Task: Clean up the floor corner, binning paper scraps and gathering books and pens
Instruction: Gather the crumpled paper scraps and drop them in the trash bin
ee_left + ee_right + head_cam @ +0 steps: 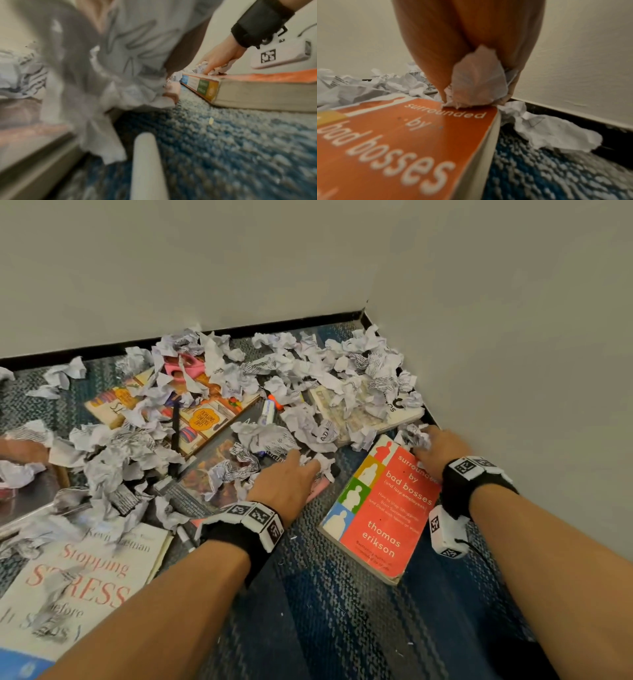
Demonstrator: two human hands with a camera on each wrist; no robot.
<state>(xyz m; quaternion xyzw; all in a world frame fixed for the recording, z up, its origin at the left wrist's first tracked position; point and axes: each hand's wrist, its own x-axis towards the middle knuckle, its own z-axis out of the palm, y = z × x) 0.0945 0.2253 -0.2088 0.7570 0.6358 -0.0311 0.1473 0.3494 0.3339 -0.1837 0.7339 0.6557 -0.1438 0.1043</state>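
Observation:
Crumpled paper scraps (274,371) cover the blue carpet in the wall corner, over several books. A red book (383,508) lies face up near the right wall. My right hand (424,445) grips a crumpled scrap (477,83) on that book's far corner (471,112). My left hand (308,465) reaches into the scraps just left of the red book (257,92), fingers curled round a blurred wad of paper (120,67). A pink pen (318,489) lies under this hand. A black pen (175,426) and a white marker (268,410) lie among the scraps.
A white "Stopping Stress" book (85,577) lies front left, with a white pen (147,162) beside it. A dark book (205,481), a colourful one (205,419) and a pale one (363,412) lie under scraps. The right wall and black skirting (573,119) stand close by. Bare carpet (325,611) runs between my arms.

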